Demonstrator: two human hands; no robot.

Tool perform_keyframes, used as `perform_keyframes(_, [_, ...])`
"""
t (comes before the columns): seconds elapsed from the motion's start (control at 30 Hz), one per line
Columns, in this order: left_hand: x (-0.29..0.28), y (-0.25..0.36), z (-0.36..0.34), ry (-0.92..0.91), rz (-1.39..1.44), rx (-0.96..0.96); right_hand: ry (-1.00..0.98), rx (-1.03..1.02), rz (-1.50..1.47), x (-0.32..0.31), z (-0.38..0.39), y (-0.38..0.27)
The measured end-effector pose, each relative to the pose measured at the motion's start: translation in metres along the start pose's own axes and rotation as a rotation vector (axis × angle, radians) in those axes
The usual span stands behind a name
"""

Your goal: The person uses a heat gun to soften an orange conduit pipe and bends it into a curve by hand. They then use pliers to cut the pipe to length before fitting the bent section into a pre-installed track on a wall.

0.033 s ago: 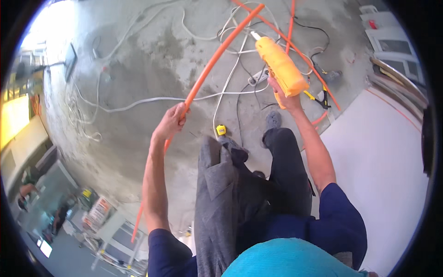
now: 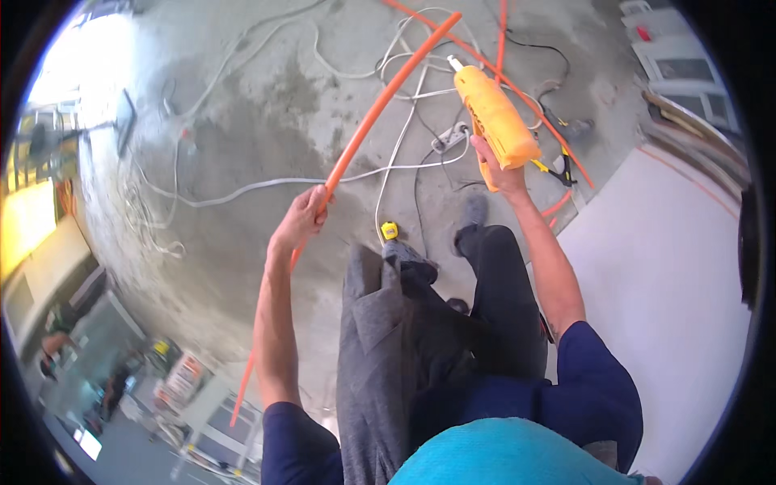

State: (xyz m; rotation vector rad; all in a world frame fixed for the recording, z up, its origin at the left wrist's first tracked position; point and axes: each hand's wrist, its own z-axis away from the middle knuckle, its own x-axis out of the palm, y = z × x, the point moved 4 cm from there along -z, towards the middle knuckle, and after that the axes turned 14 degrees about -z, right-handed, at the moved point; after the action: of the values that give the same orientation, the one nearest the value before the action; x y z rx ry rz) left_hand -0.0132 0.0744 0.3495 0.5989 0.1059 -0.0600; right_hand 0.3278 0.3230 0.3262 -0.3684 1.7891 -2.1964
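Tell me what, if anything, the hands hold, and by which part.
Left hand: orange tube, partway along its length. Right hand: yellow gun-shaped tool, by its handle.

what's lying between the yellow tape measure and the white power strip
In the head view, a white cable and a thin dark cable cross between the tape measure and power strip.

The left fingers [image 2: 318, 208] hide a stretch of orange pipe [image 2: 372, 121] (the forearm [image 2: 276, 335] another), the right fingers [image 2: 480, 148] part of the heat gun [image 2: 496, 117]. Two loose pipes [image 2: 502, 40] are cut off at the floor's [image 2: 234, 125] far edge; clutter [image 2: 179, 380] near its left edge is blurred.
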Motion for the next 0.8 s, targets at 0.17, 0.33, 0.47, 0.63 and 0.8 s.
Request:
perform_keyframes(0.17, [0.003,0.124,0.015,0.01,-0.314,-0.025,0.268,0.117,-0.171,-0.068,0.007,-0.047])
perform_keyframes(0.33, [0.015,0.222,-0.02,-0.068,-0.573,0.041,0.158,-0.338,0.275,-0.107,0.045,-0.076])
perform_keyframes(0.47, [0.015,0.295,-0.06,-0.144,-0.716,0.088,0.456,-0.357,0.315,-0.118,0.058,-0.091])
perform_keyframes(0.63, [0.027,0.373,-0.114,-0.268,-0.872,0.18,0.732,0.187,0.048,-0.147,0.057,-0.057])
perform_keyframes(0.8, [0.047,0.424,-0.168,-0.457,-0.98,0.204,0.81,-0.117,0.496,-0.134,0.068,-0.058])
